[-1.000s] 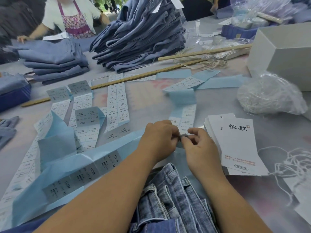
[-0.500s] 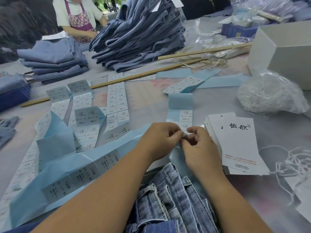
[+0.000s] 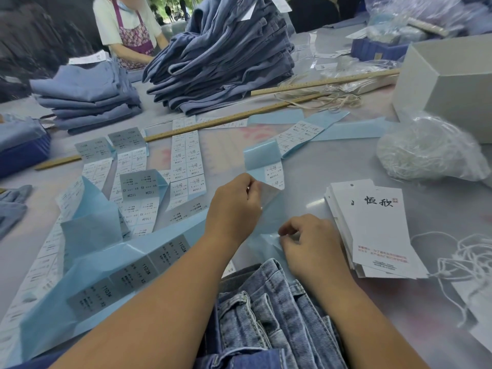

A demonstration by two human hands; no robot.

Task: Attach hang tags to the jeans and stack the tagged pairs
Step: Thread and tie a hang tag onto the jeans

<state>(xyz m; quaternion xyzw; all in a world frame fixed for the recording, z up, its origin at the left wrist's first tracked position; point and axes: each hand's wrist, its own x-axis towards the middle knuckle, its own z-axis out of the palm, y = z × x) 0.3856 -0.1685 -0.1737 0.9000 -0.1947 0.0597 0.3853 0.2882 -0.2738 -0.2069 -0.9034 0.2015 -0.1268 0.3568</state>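
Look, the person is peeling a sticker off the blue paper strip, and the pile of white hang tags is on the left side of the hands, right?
Not quite. The head view shows the pile of white hang tags to the right of the hands, not the left. The rest holds: the left hand pinches a sticker peeled up from the blue paper strip, while the right hand holds the strip down.

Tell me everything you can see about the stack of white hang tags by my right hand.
The hang tags are white card, fanned in a loose stack lying flat on the grey table. The top tag has black brush-style characters near its head and small red print lower down. A punched hole shows on a tag beneath. Neither hand touches the stack.
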